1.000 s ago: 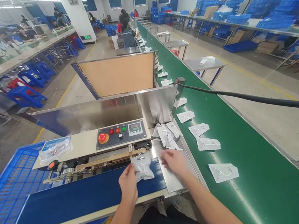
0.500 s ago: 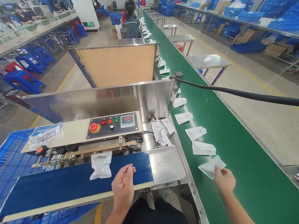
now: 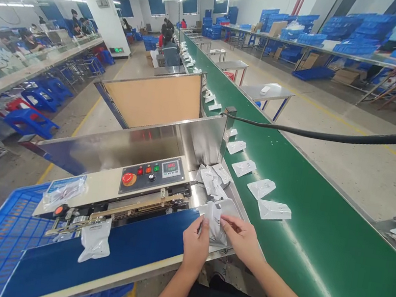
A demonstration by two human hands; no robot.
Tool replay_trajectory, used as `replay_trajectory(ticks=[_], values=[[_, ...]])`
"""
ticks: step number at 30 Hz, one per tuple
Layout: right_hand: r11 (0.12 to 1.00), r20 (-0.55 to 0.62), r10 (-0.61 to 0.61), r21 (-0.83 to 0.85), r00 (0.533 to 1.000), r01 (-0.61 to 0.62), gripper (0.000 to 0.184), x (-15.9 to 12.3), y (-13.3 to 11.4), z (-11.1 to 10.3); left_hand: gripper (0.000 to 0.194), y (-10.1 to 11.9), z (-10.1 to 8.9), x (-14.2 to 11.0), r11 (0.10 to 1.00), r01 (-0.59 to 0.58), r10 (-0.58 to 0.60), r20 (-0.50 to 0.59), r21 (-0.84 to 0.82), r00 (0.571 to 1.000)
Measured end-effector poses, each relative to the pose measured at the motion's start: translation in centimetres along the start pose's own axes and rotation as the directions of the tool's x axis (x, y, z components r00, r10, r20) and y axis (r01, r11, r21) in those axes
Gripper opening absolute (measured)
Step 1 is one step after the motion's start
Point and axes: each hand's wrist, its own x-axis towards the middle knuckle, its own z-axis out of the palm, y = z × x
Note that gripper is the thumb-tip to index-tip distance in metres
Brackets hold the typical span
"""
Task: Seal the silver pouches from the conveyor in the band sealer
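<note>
Between my two hands is a white plastic pouch (image 3: 215, 220), upright over the metal plate at the right end of the sealing machine. My left hand (image 3: 197, 240) pinches its left side, and my right hand (image 3: 242, 239) pinches its right side. A second white pouch (image 3: 95, 241) lies on the machine's blue belt (image 3: 139, 244), its top edge at the sealing track. Several more pouches (image 3: 214, 178) are heaped on the metal ledge behind my hands. To the right, a row of flat pouches (image 3: 273, 210) lies on the green conveyor belt (image 3: 317, 246).
The machine's control panel (image 3: 153, 174) has a red stop button and lit digits. A blue basket (image 3: 4, 224) stands beneath its left end. A black cable (image 3: 319, 134) crosses above the green belt. Metal partitions (image 3: 147, 141) rise behind the machine. Co-workers (image 3: 169, 52) sit farther along the line.
My right hand has lifted a pouch off the green belt and brought it left to my left hand, which now grips it too. The pouch on the blue belt has travelled left.
</note>
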Motion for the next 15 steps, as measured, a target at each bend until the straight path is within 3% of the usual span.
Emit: replay_trajectory(ticks=[3,7,11,15], values=[[0.98,-0.077,0.172,0.117,0.982,-0.162,0.05,1.6,1.0,1.4,0.048,-1.8,-0.4,0.6,0.986,0.124,-0.133,-0.077,-0.115,0.988],[0.93,-0.157,0.342,0.199,0.926,-0.31,0.037,4.0,1.9,2.6,0.042,-3.8,0.0,2.8,0.81,0.375,-0.47,-0.116,-0.45,0.875],[0.916,-0.15,0.366,0.231,0.918,-0.328,0.032,5.7,2.0,4.3,0.044,-5.0,-0.6,4.6,0.753,0.377,-0.523,-0.143,-0.539,0.841],[0.92,-0.088,0.367,0.18,0.926,-0.348,0.026,6.5,1.9,8.0,0.043,-5.9,-2.9,4.7,0.739,0.352,-0.554,-0.222,-0.575,0.802]])
